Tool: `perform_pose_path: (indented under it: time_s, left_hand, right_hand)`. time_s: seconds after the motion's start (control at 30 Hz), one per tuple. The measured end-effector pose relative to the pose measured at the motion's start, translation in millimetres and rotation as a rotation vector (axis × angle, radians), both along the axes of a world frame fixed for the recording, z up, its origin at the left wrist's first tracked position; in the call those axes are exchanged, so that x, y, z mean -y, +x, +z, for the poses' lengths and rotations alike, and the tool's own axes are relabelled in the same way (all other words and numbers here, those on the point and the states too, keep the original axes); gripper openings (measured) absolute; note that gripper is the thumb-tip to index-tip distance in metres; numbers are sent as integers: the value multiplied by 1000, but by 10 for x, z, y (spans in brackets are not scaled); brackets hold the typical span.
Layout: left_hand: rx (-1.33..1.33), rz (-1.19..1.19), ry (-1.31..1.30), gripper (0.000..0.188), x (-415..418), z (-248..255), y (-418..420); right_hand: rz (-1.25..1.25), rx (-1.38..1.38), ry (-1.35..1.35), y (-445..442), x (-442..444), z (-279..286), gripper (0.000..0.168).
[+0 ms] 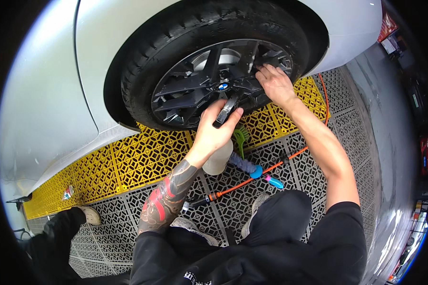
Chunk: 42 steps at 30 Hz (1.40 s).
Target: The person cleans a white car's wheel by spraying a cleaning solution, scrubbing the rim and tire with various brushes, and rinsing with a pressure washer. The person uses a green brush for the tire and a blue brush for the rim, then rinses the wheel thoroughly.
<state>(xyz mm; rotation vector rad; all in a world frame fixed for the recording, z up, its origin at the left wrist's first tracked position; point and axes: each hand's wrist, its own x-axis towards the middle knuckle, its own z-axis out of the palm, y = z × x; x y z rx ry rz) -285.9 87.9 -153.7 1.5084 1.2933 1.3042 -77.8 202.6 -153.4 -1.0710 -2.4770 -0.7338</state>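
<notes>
Before me is a dark multi-spoke alloy wheel [185,87] with a BMW centre cap [223,86], in its black tire [142,67]. My left hand [215,123] grips a small black handled tool [225,113], whose kind I cannot tell, just below the cap. My right hand [274,80] reaches to the spokes at the wheel's right side; its fingertips are partly lost against the dark rim, and whether they hold anything cannot be seen. Under my left wrist stands a whitish translucent bottle [217,164], its top hidden. A green brush [240,137] is beside it.
A blue-grey fluffy wheel brush [244,164] and an orange hose [235,186] lie on the grey grid flooring [171,185]. Yellow grid tiles [149,158] run beside the silver car body [42,89]. Another person's shoe [91,215] is at the lower left.
</notes>
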Motion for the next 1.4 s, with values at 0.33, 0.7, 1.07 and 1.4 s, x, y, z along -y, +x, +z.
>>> perform_pose_path:
  time_s: [0.33, 0.7, 1.07, 1.4]
  left_hand:
    - [211, -105, -253, 22, -77, 121, 45]
    - [109, -17, -263, 23, -7, 274, -93]
    - [123, -78, -198, 24, 48, 334, -277]
    - [137, 39, -289, 19, 207, 155, -755]
  right_hand:
    - [68, -2916, -946, -294, -187, 72, 23]
    - [129, -2910, -966, -547, -127, 379, 25]
    - [153, -1507, -235, -762, 212, -31, 26]
    - [219, -2836, -938, -1399, 390, 470, 32]
